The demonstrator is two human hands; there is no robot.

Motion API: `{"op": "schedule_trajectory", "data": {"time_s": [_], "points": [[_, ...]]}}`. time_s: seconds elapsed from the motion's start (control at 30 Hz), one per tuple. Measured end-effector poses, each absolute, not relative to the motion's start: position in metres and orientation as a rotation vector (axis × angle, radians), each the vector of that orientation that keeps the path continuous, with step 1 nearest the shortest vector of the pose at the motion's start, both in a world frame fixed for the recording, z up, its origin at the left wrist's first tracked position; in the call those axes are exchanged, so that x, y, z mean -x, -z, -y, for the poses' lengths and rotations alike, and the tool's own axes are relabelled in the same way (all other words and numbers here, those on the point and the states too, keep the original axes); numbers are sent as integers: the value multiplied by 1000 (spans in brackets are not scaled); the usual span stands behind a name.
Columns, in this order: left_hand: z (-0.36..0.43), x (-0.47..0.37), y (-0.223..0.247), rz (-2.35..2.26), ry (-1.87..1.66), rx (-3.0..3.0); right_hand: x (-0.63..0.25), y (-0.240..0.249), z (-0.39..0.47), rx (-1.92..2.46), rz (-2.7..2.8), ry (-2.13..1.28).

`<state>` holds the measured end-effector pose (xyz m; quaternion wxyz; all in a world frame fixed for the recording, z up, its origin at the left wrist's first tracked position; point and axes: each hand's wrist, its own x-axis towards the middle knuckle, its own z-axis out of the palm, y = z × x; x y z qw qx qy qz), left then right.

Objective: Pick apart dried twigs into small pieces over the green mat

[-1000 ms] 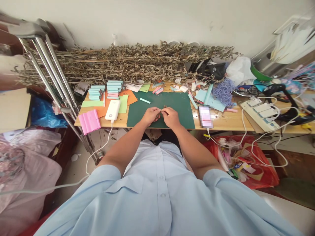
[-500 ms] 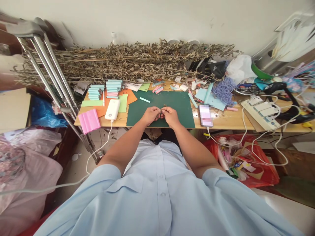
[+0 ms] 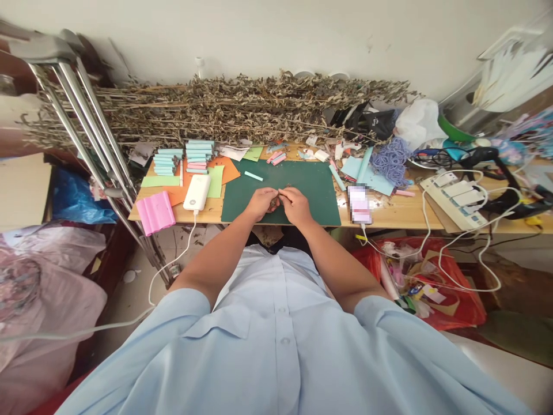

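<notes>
Above the front half of the green mat point(image 3: 322, 190), my left hand point(image 3: 261, 203) and my right hand point(image 3: 295, 206) meet with their fingertips close together. Both have bent, closed fingers around something small and brownish, too small to make out. One pale blue paper roll point(image 3: 253, 176) lies on the mat behind my left hand. Left of the mat are stacked blue rolls point(image 3: 200, 151) and a white power bank point(image 3: 197, 192). A phone point(image 3: 360, 204) lies to the right of the mat.
Dried leafy stalks point(image 3: 242, 109) run along the wall behind. A power strip point(image 3: 453, 199) with white cables and purple yarn point(image 3: 391, 161) are at the right. Metal crutches point(image 3: 82, 115) lean at the left. A red bag point(image 3: 466, 305) sits below the table.
My hands have shifted slightly against each other, the right fingers now resting higher over the left fingertips. The whole view has moved a little.
</notes>
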<state>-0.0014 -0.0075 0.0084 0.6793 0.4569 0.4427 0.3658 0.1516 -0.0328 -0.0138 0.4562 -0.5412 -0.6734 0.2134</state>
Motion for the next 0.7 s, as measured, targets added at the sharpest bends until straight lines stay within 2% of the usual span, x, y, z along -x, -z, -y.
{"op": "schedule_trajectory", "data": {"time_s": [0.13, 0.3, 0.53, 0.7], "points": [[7, 5, -6, -937, -825, -1024, -152, 15, 30, 1369, 1612, -543], [7, 4, -3, -921, -849, -1037, -155, 17, 24, 1367, 1548, -751], [10, 0, -8, -1020, -829, -1140, -158, 14, 25, 1430, 1844, -426], [10, 0, -9, -1045, -801, -1125, -155, 25, 18, 1491, 1419, -795]]}}
